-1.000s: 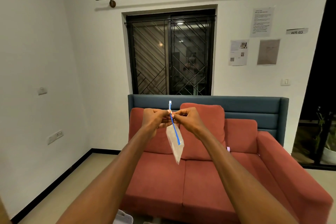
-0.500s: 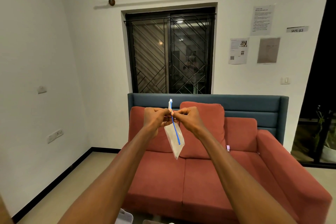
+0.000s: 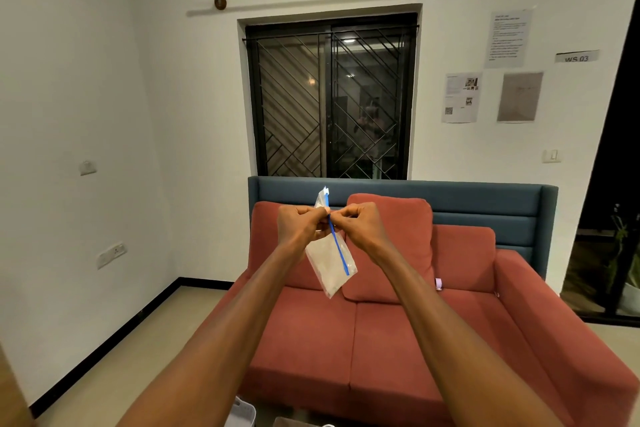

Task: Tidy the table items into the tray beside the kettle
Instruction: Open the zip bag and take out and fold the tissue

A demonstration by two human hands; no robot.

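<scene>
Left hand (image 3: 300,224): raised at chest height over the sofa (image 3: 398,340), fingers curled, pinching the bag (image 3: 330,262) at its blue zip strip (image 3: 337,248).

Bag: small, clear, held in the air between both hands, body hanging toward 5 o'clock, top corner standing up at 12 o'clock above the knuckles. Contents cannot be told.

Right hand (image 3: 362,224): fingers curled, pinching the same strip just beside the left hand's grip.

Tray and kettle: not in view. A white rim (image 3: 244,412) shows at 6 o'clock at the frame's lower edge; what it is cannot be told.

Risks, as judged:
- Seal left part-closed if the pinch skips a stretch of strip; contents could spill later.
- Thin film could slip from either pinch and drop onto the sofa or floor.
- With the gaze level, the table is unseen; lowering the bag blind could miss the tray.
</scene>
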